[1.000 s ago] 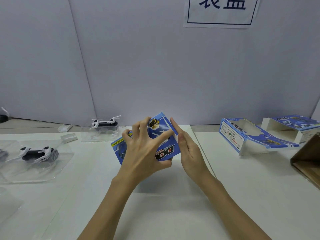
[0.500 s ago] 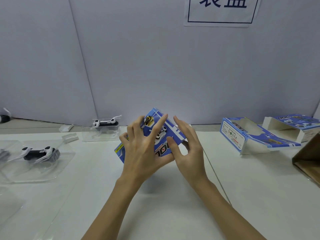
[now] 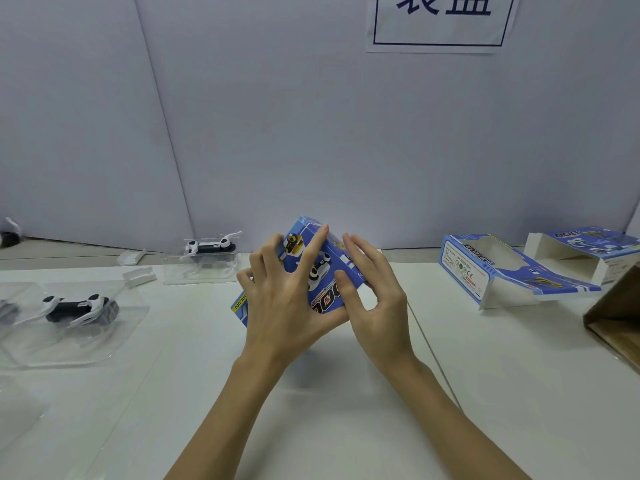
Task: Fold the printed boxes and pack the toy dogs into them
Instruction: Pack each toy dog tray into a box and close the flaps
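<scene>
A blue printed box [image 3: 323, 271] with a dog picture is tilted just above the white table [image 3: 311, 410], at the middle. My left hand [image 3: 284, 299] grips its left side, fingers spread over the printed face. On the box's right end, my right hand [image 3: 374, 299] has its thumb on the front and its fingers behind. Two black-and-white toy dogs lie in clear plastic trays: one [image 3: 78, 308] at the left, one [image 3: 209, 245] further back. Two more printed boxes [image 3: 485, 268] [image 3: 581, 251], folded and open-ended, lie at the right.
A brown cardboard carton [image 3: 616, 317] juts in at the right edge. Small clear plastic pieces [image 3: 138, 275] lie near the back left. A grey partition wall with a paper sign [image 3: 440, 22] stands behind the table. Another clear tray [image 3: 17, 410] is at the lower left.
The box has turned upright and shifted slightly right between my hands. My right hand moved from flat against its end to gripping it with thumb in front.
</scene>
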Demonstrator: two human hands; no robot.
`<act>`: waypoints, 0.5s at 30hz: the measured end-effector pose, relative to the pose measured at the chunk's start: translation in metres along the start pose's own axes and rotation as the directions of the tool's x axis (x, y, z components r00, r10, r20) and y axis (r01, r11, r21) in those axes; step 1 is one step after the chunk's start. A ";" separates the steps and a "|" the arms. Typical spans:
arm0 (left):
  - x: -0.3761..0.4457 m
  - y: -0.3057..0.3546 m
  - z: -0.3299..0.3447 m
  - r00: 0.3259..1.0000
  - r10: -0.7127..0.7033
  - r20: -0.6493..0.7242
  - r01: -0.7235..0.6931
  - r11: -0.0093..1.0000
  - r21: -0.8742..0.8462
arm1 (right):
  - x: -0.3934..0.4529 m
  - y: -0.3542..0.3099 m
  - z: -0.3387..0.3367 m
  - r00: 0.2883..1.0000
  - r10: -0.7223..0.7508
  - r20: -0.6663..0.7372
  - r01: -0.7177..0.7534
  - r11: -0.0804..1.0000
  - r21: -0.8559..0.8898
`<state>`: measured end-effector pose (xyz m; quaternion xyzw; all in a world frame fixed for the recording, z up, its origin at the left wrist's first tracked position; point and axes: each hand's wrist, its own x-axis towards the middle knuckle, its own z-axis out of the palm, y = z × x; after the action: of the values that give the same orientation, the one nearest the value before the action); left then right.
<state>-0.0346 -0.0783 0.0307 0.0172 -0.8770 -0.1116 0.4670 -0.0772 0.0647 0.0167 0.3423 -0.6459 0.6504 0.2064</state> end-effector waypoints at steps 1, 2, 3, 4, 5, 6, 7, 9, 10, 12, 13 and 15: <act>0.000 -0.001 0.000 1.000 -0.001 0.000 0.001 1.000 -0.005 | -0.001 0.001 0.000 1.000 -0.015 0.008 0.015 1.000 -0.020; 0.001 -0.001 0.000 1.000 -0.003 0.000 0.003 1.000 -0.008 | -0.002 0.001 0.000 0.999 -0.028 0.016 0.029 0.999 -0.040; 0.001 -0.002 0.000 1.000 -0.004 -0.001 0.004 1.000 -0.008 | -0.002 0.002 0.000 0.999 -0.035 0.018 0.036 0.998 -0.057; 0.001 -0.002 0.000 1.000 -0.005 -0.002 0.005 1.000 -0.007 | -0.002 0.002 0.000 0.999 -0.032 0.015 0.033 0.997 -0.066; 0.001 -0.002 0.000 1.000 -0.004 -0.001 0.004 1.000 -0.008 | -0.001 0.002 0.000 1.000 -0.022 0.009 0.022 0.998 -0.065; 0.002 -0.002 -0.001 1.000 -0.003 -0.002 0.003 1.000 -0.013 | 0.000 0.001 0.000 1.000 -0.009 0.005 0.010 0.998 -0.057; 0.002 -0.002 -0.001 1.000 -0.002 -0.003 0.002 1.000 -0.021 | 0.002 0.001 0.000 1.000 -0.004 0.007 0.004 0.999 -0.051; 0.003 -0.003 -0.002 1.000 -0.001 -0.016 0.001 1.000 -0.027 | 0.004 -0.001 0.000 0.999 -0.021 0.032 0.023 0.999 -0.041; 0.003 -0.004 -0.002 1.000 -0.001 -0.024 0.001 1.000 -0.026 | 0.005 -0.002 0.000 0.998 -0.038 0.048 0.039 0.999 -0.034; 0.003 -0.005 -0.001 1.000 -0.006 -0.028 0.005 1.000 -0.027 | 0.006 -0.004 0.001 0.997 -0.056 0.061 0.057 0.998 -0.020; 0.003 -0.005 -0.001 1.000 -0.007 -0.021 0.007 1.000 -0.027 | 0.006 -0.003 0.001 0.997 -0.049 0.058 0.050 0.999 -0.018; 0.001 -0.005 0.001 1.000 0.011 0.003 -0.011 1.000 -0.018 | 0.004 0.000 -0.001 0.999 -0.009 0.040 0.010 1.000 -0.020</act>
<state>-0.0362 -0.0832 0.0305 0.0081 -0.8768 -0.1171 0.4664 -0.0804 0.0645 0.0195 0.3559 -0.6549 0.6359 0.2001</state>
